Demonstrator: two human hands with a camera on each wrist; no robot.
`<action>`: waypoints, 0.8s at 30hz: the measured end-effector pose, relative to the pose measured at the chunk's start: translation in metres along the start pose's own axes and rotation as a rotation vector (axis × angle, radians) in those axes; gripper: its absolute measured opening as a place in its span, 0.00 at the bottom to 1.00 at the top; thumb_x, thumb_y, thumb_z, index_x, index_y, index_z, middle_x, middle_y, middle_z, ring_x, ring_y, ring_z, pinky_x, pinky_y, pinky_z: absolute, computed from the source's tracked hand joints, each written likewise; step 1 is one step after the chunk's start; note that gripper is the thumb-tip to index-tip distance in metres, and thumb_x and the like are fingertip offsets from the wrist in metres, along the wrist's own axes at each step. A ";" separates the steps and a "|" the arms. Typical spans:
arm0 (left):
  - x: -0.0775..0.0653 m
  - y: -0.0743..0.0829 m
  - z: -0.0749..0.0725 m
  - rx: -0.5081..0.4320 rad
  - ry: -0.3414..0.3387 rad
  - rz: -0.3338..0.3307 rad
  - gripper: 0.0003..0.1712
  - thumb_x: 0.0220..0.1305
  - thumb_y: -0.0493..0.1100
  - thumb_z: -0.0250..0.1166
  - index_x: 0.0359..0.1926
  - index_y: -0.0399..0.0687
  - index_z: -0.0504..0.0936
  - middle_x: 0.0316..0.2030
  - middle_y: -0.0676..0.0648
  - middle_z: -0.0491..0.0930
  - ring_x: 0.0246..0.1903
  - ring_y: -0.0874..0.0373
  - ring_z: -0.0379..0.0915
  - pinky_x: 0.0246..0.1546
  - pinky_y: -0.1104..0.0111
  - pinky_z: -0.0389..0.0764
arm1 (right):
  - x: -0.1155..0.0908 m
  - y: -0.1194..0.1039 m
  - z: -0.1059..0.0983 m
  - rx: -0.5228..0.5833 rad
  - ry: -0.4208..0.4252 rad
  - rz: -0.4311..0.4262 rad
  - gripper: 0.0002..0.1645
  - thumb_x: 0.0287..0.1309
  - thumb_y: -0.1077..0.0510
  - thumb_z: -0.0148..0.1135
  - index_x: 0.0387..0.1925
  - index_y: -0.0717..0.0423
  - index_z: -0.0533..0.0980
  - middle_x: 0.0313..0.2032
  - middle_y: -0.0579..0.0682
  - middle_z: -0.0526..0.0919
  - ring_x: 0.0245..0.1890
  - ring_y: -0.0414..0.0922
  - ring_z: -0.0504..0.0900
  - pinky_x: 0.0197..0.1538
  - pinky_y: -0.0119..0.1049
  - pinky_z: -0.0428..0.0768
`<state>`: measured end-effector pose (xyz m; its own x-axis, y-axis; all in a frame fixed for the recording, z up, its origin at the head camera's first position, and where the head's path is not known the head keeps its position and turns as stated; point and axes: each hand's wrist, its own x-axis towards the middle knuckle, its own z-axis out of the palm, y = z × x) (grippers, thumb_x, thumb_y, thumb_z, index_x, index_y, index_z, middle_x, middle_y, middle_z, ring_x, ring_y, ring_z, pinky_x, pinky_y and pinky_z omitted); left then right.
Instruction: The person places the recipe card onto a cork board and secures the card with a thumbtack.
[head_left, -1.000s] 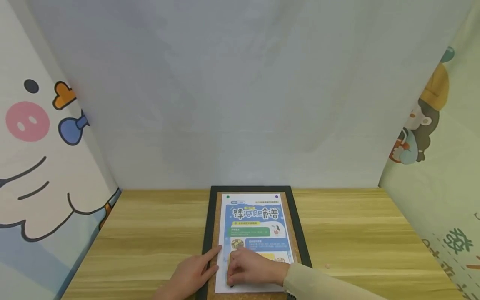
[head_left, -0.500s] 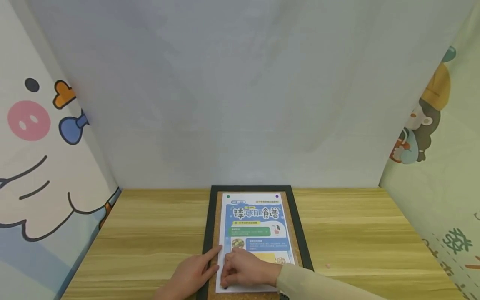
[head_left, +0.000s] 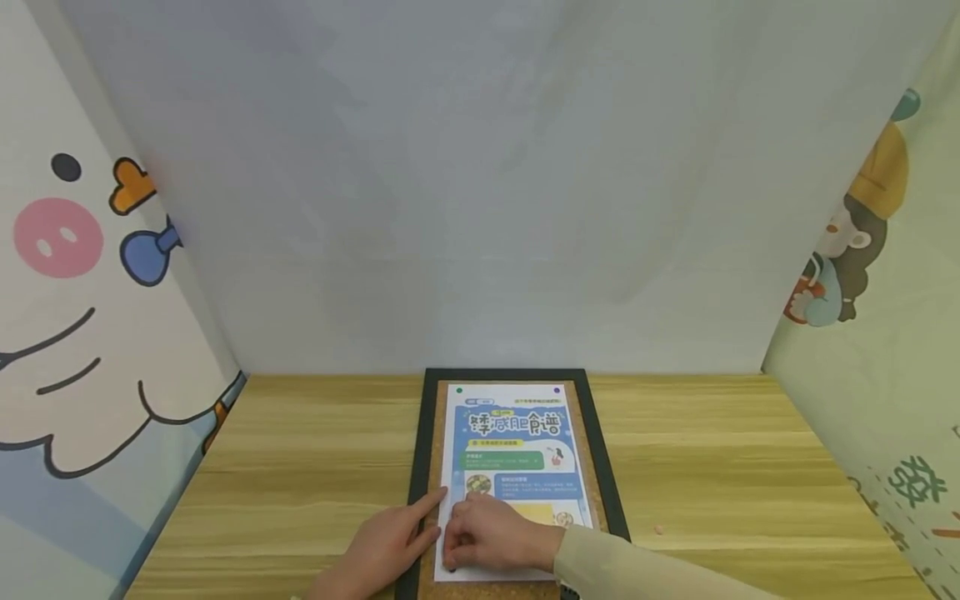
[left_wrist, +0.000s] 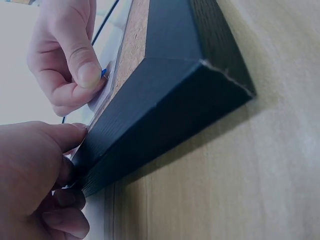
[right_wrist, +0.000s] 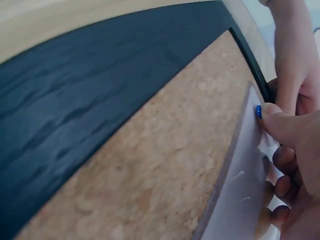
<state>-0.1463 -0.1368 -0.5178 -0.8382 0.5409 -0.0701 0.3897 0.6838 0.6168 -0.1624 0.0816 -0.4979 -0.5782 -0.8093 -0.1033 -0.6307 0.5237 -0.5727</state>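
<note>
A printed poster [head_left: 517,423] lies on a black-framed cork board [head_left: 606,483], with a green push pin [head_left: 460,390] and a purple push pin [head_left: 557,390] in its top corners. At the poster's lower left corner my right hand [head_left: 491,533] pinches a blue push pin [right_wrist: 258,111] between thumb and finger, its metal point [left_wrist: 106,77] against the paper. My left hand [head_left: 381,546] holds the board's left side, a finger and thumb reaching over the frame to the paper's edge. Its other fingers [left_wrist: 65,220] curl beside the frame, hidden in the head view.
The board rests on a wooden table [head_left: 322,450], its far edge close to a pale back wall [head_left: 480,208]. A small pink bit [head_left: 658,529] lies right of the board. Cartoon-printed side panels [head_left: 82,333] flank the table.
My right hand has shifted slightly left to the poster's lower left corner, then stayed there. The left hand has kept its place on the board. The head view has tilted slightly.
</note>
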 end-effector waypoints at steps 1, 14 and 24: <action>0.000 0.000 -0.001 0.003 0.002 0.001 0.30 0.74 0.47 0.65 0.72 0.42 0.74 0.17 0.59 0.63 0.17 0.65 0.58 0.22 0.67 0.63 | 0.000 0.000 0.000 -0.016 0.000 -0.007 0.06 0.67 0.50 0.69 0.35 0.45 0.87 0.29 0.31 0.77 0.31 0.26 0.67 0.44 0.21 0.65; -0.004 0.001 0.000 -0.027 0.004 -0.007 0.33 0.76 0.49 0.64 0.72 0.35 0.71 0.18 0.59 0.66 0.16 0.67 0.58 0.19 0.69 0.62 | 0.000 0.011 0.007 -0.094 -0.049 -0.095 0.08 0.74 0.45 0.61 0.39 0.41 0.80 0.31 0.30 0.75 0.34 0.29 0.67 0.41 0.21 0.65; -0.003 0.001 0.000 -0.015 0.008 -0.046 0.33 0.75 0.50 0.65 0.72 0.38 0.73 0.18 0.59 0.65 0.16 0.67 0.58 0.20 0.70 0.61 | -0.002 0.002 -0.001 -0.141 -0.035 -0.134 0.06 0.77 0.51 0.58 0.38 0.42 0.74 0.32 0.32 0.75 0.34 0.30 0.67 0.41 0.22 0.64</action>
<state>-0.1432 -0.1380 -0.5176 -0.8583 0.5047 -0.0925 0.3448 0.7008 0.6245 -0.1634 0.0845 -0.4981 -0.4674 -0.8818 -0.0636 -0.7685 0.4408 -0.4638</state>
